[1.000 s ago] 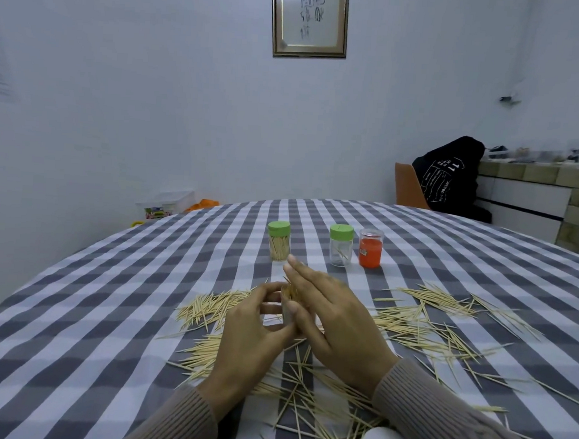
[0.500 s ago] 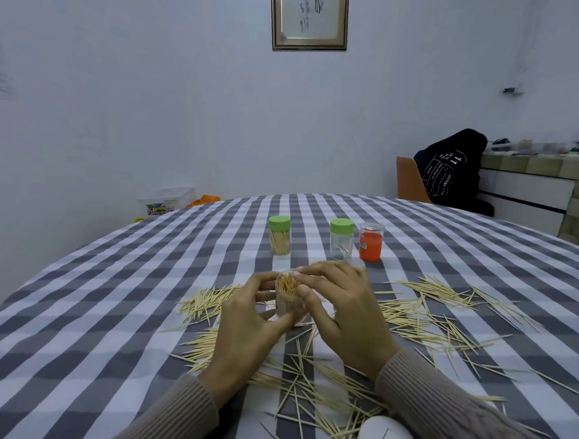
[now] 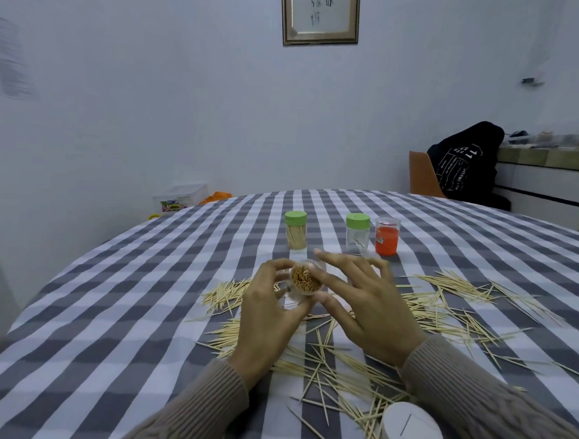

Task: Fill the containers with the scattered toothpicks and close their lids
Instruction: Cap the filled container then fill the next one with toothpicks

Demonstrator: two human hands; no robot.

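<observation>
At frame centre, the left hand (image 3: 269,314) grips a full clear container (image 3: 303,284); the right hand (image 3: 364,307) hovers spread, holding nothing. Likely next: fetching the white lid (image 3: 411,432), lower right.

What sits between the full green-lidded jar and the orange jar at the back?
Head view: a second green-lidded jar, nearly empty, stands between the full jar and the orange jar.

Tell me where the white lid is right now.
The white lid lies on the checked tablecloth at the bottom right of the head view, just below the right sleeve, at the near edge of the scattered toothpicks.
</observation>
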